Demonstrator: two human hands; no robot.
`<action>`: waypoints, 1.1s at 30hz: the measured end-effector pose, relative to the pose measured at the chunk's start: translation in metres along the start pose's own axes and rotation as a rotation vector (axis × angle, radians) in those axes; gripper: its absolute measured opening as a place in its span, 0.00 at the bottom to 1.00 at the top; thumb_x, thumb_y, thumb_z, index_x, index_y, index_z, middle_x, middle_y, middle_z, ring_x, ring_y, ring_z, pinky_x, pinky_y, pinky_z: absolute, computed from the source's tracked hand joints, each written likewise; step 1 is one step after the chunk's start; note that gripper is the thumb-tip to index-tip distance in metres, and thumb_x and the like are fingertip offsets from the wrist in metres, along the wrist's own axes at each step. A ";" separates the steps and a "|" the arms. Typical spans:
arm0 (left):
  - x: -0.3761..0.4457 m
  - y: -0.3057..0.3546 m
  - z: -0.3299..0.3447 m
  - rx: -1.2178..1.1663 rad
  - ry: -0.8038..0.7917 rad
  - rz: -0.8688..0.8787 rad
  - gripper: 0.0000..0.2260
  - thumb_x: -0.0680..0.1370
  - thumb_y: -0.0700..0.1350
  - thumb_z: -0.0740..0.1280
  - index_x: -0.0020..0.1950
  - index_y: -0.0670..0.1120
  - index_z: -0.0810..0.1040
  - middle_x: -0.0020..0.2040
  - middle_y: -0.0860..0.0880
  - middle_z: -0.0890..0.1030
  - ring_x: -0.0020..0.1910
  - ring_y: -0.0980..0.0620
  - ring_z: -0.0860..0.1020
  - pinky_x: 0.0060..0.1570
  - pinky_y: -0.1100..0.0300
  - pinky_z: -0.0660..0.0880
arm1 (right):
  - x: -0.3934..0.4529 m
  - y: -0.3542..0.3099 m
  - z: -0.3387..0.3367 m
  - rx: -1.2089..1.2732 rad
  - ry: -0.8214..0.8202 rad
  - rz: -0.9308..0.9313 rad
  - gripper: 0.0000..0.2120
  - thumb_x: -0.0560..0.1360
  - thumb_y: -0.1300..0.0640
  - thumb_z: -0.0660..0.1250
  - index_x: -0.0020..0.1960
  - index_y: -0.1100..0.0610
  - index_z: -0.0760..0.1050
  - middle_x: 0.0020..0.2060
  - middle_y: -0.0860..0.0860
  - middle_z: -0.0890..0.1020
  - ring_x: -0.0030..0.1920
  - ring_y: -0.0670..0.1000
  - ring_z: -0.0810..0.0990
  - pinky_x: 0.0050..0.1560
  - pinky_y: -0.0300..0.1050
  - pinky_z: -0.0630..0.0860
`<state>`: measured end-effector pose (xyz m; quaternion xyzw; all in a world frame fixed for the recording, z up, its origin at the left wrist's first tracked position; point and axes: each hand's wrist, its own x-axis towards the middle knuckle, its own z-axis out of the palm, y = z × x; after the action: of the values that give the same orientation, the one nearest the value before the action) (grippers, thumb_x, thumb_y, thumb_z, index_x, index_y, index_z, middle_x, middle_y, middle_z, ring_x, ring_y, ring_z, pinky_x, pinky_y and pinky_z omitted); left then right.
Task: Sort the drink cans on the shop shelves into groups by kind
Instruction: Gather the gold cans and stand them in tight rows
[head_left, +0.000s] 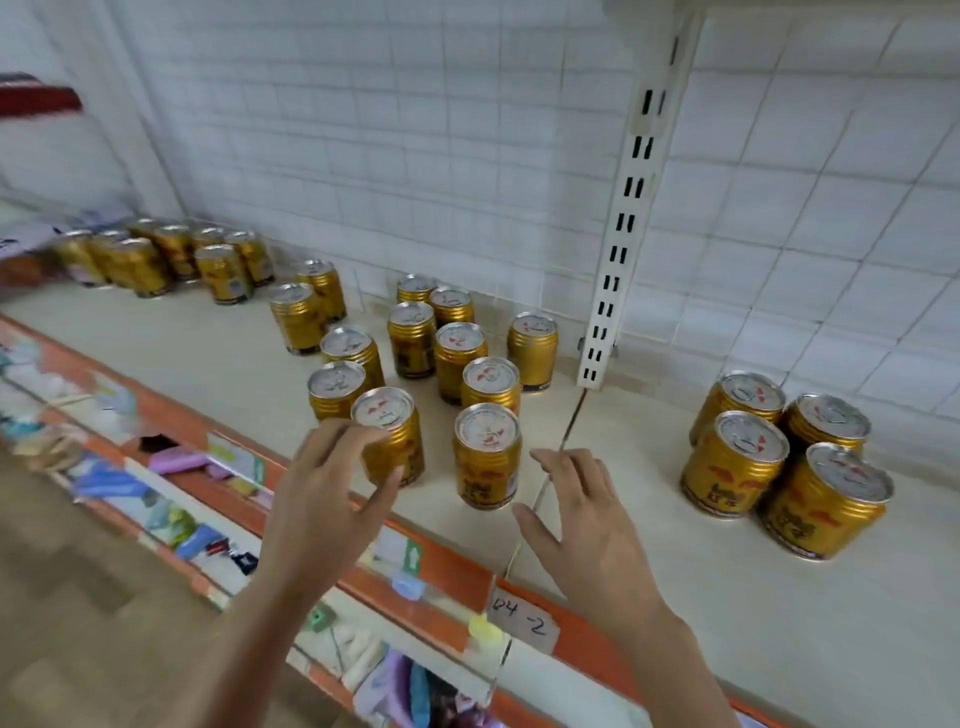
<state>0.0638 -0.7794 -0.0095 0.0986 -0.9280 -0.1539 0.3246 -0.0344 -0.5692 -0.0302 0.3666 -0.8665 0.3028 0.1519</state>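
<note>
Starting at the far left, a tight bunch of gold cans (156, 262) stands at the back of the shelf (182, 343), blurry, so I cannot tell their kind. Next, in the middle, many gold cans stand loose, some near each other and some apart. This part does not look sorted yet. The left hand (332, 499) has its fingers bent around the front can (389, 434), with fingertips at its rim and thumb on its side, so it seems to hold it or be about to. Just to the right stands another can (487, 454), alone. The right hand (582, 525) is spread wide and holds nothing, near that can but not touching. Past the white post (623, 228), four cans (779, 462) stand close together like a finished group. So I think the job is partly done, and the middle cans are left.
</note>
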 end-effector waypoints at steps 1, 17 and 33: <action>-0.003 -0.007 0.002 0.003 0.011 -0.049 0.16 0.73 0.51 0.66 0.55 0.42 0.77 0.50 0.46 0.76 0.46 0.49 0.78 0.43 0.58 0.76 | 0.003 -0.003 0.004 0.013 -0.017 0.016 0.23 0.71 0.47 0.62 0.63 0.55 0.66 0.51 0.51 0.74 0.51 0.48 0.69 0.51 0.36 0.70; 0.014 -0.020 0.050 -0.207 -0.020 -0.582 0.35 0.65 0.56 0.76 0.66 0.44 0.66 0.65 0.45 0.72 0.61 0.44 0.74 0.55 0.47 0.76 | 0.034 -0.011 0.034 0.307 -0.198 0.412 0.34 0.64 0.46 0.76 0.63 0.52 0.62 0.59 0.48 0.71 0.60 0.48 0.71 0.58 0.41 0.72; 0.010 0.145 0.100 -0.577 -0.350 -0.007 0.30 0.61 0.58 0.78 0.56 0.55 0.67 0.50 0.63 0.72 0.48 0.72 0.70 0.44 0.82 0.66 | -0.082 0.066 -0.094 0.173 0.152 0.664 0.32 0.61 0.50 0.79 0.56 0.46 0.63 0.51 0.45 0.77 0.50 0.46 0.76 0.47 0.36 0.68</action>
<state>-0.0191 -0.6250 -0.0279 -0.0222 -0.8875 -0.4258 0.1746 -0.0220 -0.4290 -0.0249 0.0529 -0.8959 0.4343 0.0778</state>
